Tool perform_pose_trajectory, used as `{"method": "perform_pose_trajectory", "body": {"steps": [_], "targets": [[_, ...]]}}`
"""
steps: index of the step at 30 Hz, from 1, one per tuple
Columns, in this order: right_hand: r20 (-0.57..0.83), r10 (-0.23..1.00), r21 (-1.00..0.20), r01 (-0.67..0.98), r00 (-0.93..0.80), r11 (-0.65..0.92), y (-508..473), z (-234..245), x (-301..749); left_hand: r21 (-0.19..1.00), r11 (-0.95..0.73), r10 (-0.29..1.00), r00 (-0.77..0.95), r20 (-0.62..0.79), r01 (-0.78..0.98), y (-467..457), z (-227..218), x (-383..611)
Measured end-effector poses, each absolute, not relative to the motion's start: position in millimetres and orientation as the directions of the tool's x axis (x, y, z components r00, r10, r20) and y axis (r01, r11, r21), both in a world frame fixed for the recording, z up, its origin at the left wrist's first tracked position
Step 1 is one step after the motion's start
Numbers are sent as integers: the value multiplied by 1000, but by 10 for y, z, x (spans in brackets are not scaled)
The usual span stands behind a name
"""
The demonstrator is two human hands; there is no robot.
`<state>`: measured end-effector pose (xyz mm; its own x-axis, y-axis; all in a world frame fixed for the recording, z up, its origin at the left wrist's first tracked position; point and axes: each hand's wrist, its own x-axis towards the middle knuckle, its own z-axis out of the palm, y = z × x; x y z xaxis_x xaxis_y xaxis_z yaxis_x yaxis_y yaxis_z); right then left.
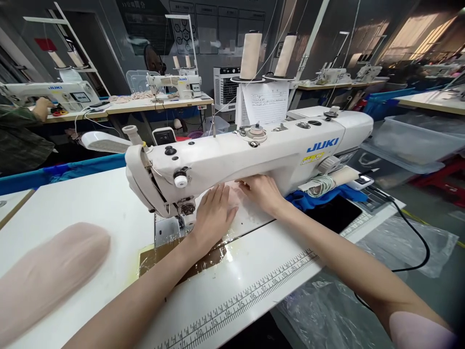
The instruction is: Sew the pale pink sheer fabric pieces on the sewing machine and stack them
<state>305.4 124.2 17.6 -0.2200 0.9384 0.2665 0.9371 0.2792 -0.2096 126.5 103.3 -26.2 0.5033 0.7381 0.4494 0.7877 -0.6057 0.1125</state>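
Under the arm of a white sewing machine [236,155], both hands are at a pale pink piece of fabric [236,195]. My left hand [215,213] lies flat on it beside the needle area, fingers stretched forward and thumb apart. My right hand [262,193] is bent at the wrist, its fingers curled and pinching at the fabric's far edge; the machine arm partly covers them. The presser foot [180,224] is left of my left hand, above the metal plate. Another pale pink fabric piece [58,276] rests on the left of the white table [119,208].
A printed ruler [240,303] runs along the table's front edge. On the right are a blue cloth [301,199], a coil of cord [321,185] and a dark phone-like slab [334,215]. Thread cones [250,55] stand behind the machine. A co-worker's hand [42,107] is at another machine.
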Motion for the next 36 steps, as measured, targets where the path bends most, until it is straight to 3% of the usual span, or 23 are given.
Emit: {"method": "perform_pose_trajectory", "body": {"steps": [4,6,7,8,10,14,15,19,20,22,25,27,30,32,34,36], "targets": [[232,926,-270,895,-298,356,1089,256,3083,86,-588,759,512,403,805,1157,-388,1305],[152,901,-334,837,-405,433,940,317,3098,85,-592,759,518,394,801,1176,-422,1307],[87,871,-391,787,-483,476,850,345,3101,86,-595,758,521,393,799,1178,-428,1307],[-54,788,-547,679,-613,490,755,365,3098,88,-597,757,523,393,798,1176,-426,1308],[-188,697,-736,569,-692,367,568,375,3067,94,-599,755,522,397,795,1150,-394,1299],[-197,738,-902,415,-645,121,287,254,2917,126,-627,739,536,409,769,908,-219,1138],[-187,759,-938,344,-624,51,239,210,2866,201,-641,738,523,427,740,790,-157,1056],[-131,829,-991,79,-543,-104,67,109,2601,598,-596,803,400,443,535,157,77,666],[-114,841,-992,22,-529,-121,21,112,2518,632,-629,777,404,483,454,-5,116,581],[-93,844,-985,-73,-529,-155,-70,145,2342,572,-708,704,469,533,414,-281,159,453],[-81,791,-944,-209,-607,-257,-166,211,2107,569,-664,744,502,440,485,-540,149,341],[-79,771,-918,-256,-632,-304,-179,233,2014,650,-615,776,491,396,447,-617,122,282],[-147,709,-903,-199,-690,-381,-118,219,1994,832,-454,815,526,244,317,-618,92,160],[-206,602,-878,-127,-772,-462,-34,191,2033,947,-189,856,517,30,259,-549,86,51],[-240,487,-858,-51,-840,-511,71,161,2077,971,126,855,475,-211,205,-435,99,-67],[-229,411,-866,-9,-883,-501,182,130,2103,913,362,781,473,-407,188,-299,136,-168]]}}
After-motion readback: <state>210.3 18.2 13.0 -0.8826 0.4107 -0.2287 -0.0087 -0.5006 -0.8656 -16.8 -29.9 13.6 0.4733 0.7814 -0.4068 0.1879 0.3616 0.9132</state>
